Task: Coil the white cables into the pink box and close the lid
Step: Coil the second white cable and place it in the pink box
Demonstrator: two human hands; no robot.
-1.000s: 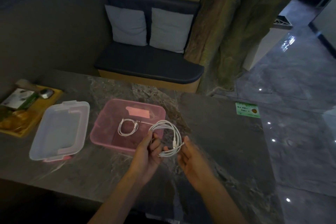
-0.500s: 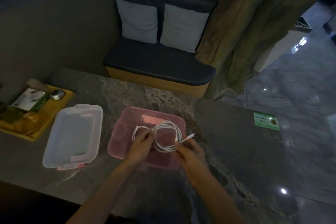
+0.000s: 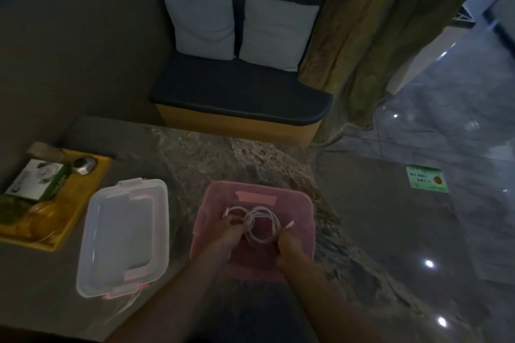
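Coil now down inside the box.

We have lowered the white cable coil [image 3: 261, 225] from above the near rim into the pink box [image 3: 303, 203]. Our left hand [image 3: 226, 239] pinches its left side, our right hand [image 3: 289, 248] grips its right side, 1 plug poking out. The clear lid [image 3: 124, 237] stays on the table [image 3: 195, 159], left of the box.

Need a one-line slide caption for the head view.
Both hands lower a coiled white cable into the pink box; clear lid lies alongside.
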